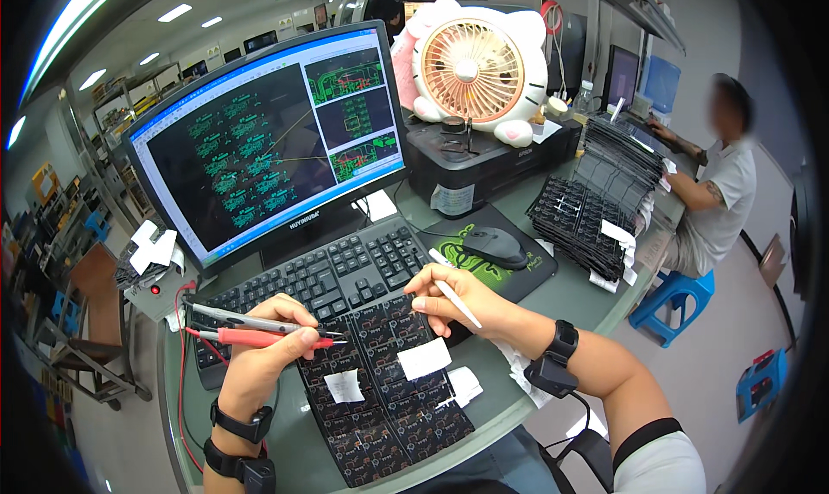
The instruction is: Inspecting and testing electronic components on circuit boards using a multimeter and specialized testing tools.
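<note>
Two test probes, a red one [250, 337] and a grey one [237, 317], are gripped together in my left hand [275, 343], their tips pointing right over a black circuit board panel [380, 408]. Between the fingers of my right hand [462, 300] is a slim white pen-like stick [458, 304], slanting across the hand above the panel's upper right edge. Rows of small identical boards make up the panel, which rests against the keyboard's front. White paper slips [424, 358] lie on it. Straps circle both my wrists.
Behind the black keyboard [319, 274] stands a monitor [268, 140] with a circuit layout. A mouse [494, 247] sits on a mat at right, beside stacked board panels [580, 222]. A cat-shaped fan [473, 71] tops a black printer [492, 161]. Another person [721, 183] sits at far right.
</note>
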Available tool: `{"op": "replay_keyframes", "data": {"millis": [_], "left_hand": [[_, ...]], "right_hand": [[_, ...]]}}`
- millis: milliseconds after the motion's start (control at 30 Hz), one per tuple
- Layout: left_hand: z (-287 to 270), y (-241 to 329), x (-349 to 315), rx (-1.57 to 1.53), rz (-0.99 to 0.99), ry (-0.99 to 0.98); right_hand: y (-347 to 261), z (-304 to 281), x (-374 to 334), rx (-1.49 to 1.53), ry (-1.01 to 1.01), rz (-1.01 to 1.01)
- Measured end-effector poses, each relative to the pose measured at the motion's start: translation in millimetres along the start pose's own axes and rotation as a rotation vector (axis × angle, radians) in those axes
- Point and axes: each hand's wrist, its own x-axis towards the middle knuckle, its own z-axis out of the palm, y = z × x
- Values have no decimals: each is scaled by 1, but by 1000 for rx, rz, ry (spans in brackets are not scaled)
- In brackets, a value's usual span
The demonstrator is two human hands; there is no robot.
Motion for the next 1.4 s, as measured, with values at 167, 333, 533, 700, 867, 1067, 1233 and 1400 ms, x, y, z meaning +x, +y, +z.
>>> {"op": "replay_keyframes", "data": {"millis": [167, 333, 533, 700, 867, 1067, 1233, 1400], "left_hand": [[-2, 2, 0, -73, -29, -13], [-6, 6, -3, -84, -99, 17], [-14, 4, -4, -159, -15, -73], [-14, 4, -1, 29, -1, -221], [-7, -12, -1, 13, -137, -483], [-6, -23, -5, 127, -150, -459], [-12, -20, 1, 254, -153, -430], [-19, -29, 3, 289, -59, -389]], "right_hand": [[0, 0, 4, 33, -17, -26], [-1, -1, 2, 108, -32, 33], [-2, 3, -3, 163, -71, 78], [-3, 7, -3, 129, -77, 89], [-1, 15, -3, 31, -122, 95], [-32, 17, 9, -371, -93, -46], [-30, -9, 23, -333, 114, -281], [-18, -15, 18, -469, 146, -140]]}}
